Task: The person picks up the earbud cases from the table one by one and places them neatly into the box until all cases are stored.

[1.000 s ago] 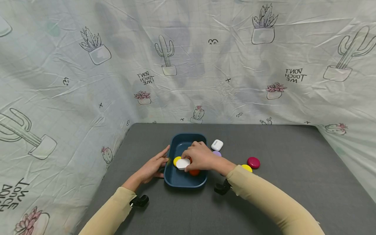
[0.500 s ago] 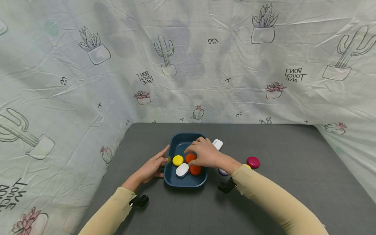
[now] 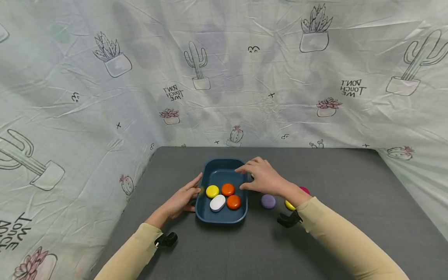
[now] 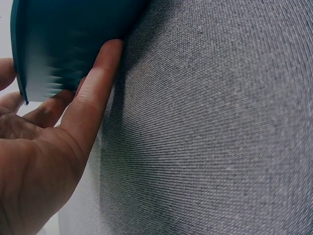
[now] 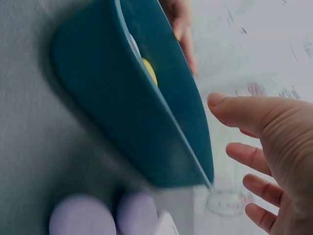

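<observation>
A dark blue rectangular tray [image 3: 221, 217] stands on the grey table. My left hand [image 3: 180, 200] rests along its left side with fingers extended; in the left wrist view a finger [image 4: 93, 93] lies against the outer wall. Inside the tray lie a white oval piece [image 3: 217, 203], a round yellow piece [image 3: 212, 191], and two round orange pieces [image 3: 228, 189]. Over the right rim hovers my right hand [image 3: 264, 178], thumb and fingers apart and holding nothing. The right wrist view shows those spread fingers beside the tray wall [image 5: 112, 98].
Right of the tray lies a round purple piece [image 3: 268, 201]. Under the right forearm, a yellow piece [image 3: 289, 205] and a magenta piece [image 3: 304, 190] are partly covered. Two purple pieces [image 5: 82, 218] and a white object's corner [image 5: 167, 225] appear low in the right wrist view.
My right hand has let go of the white oval piece inside the tray and moved right, out over the rim. It now covers the white case. The left hand stays put.
</observation>
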### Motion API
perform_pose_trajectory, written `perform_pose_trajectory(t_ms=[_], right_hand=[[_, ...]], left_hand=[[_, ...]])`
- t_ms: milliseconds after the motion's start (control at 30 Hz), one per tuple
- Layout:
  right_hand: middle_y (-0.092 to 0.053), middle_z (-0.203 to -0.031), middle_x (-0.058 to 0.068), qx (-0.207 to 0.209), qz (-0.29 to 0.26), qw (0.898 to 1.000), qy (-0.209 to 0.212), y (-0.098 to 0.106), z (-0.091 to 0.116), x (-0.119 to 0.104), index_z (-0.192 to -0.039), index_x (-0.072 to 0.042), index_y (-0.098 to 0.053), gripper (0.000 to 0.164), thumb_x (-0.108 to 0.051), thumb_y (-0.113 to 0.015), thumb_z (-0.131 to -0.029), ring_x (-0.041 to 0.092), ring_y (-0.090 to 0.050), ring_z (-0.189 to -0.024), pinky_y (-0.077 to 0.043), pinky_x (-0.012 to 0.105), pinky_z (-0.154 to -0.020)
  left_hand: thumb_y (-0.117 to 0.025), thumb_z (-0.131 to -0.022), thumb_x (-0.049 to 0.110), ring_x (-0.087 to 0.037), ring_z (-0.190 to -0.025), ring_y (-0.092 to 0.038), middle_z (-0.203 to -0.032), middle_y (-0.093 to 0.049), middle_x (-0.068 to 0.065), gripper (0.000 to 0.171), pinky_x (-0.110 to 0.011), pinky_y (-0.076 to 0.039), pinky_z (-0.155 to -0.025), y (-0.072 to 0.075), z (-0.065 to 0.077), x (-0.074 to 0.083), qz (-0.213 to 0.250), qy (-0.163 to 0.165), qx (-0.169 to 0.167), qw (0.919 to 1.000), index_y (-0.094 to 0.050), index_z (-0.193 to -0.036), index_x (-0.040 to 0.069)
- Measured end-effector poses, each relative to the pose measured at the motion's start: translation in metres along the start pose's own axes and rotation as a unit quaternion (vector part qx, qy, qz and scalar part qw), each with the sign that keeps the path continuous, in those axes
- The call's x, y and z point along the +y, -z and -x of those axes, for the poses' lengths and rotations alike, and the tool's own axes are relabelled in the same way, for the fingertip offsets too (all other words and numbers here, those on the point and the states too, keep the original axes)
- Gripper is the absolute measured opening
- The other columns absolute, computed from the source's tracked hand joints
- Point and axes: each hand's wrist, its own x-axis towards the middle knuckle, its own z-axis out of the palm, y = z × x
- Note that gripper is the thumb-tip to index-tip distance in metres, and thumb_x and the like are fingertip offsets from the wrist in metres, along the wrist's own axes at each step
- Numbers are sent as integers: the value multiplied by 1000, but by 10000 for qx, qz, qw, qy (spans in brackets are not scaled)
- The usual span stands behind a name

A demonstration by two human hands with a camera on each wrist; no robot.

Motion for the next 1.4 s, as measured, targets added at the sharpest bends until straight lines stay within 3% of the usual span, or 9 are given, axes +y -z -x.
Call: perform_pose_trajectory(t_ms=[300, 600, 1000, 1400], right_hand=[[-67, -113, -3, 439, -183, 9985, -281, 25, 33, 33, -134, -20, -69, 54, -31, -86, -84, 27, -46, -118, -33, 57, -98], [-67, -118, 1, 534, -274, 9959, -672, 38, 65, 62, -139, -19, -66, 57, -34, -84, -86, 30, -44, -123, -28, 62, -104], [-67, -121, 7, 386, -315, 9933, -1041, 44, 103, 92, -141, -18, -63, 59, -38, -82, -89, 30, -47, -119, -42, 54, -93], [-69, -117, 6, 225, -284, 9914, -1257, 47, 134, 113, -140, -13, -64, 61, -32, -84, -86, 32, -51, -110, -44, 44, -82]], left_hand=[[-45, -109, 26, -44, -142, -38, -169, -11, -17, 62, -49, -57, -82, 1, 0, 2, -14, 39, 1, 10000, -20, -162, 48], [-47, -109, 28, -46, -143, -36, -169, -10, -18, 63, -48, -58, -82, 2, 1, 3, -61, 47, 24, 10000, -20, -162, 47], [-48, -109, 28, -45, -142, -37, -168, -13, -18, 63, -48, -58, -82, 1, 1, 4, -44, 89, 41, 9999, -20, -161, 49], [-48, -109, 29, -45, -143, -37, -168, -13, -18, 63, -47, -58, -81, 0, 2, 5, -79, 111, 51, 9999, -20, -161, 48]])
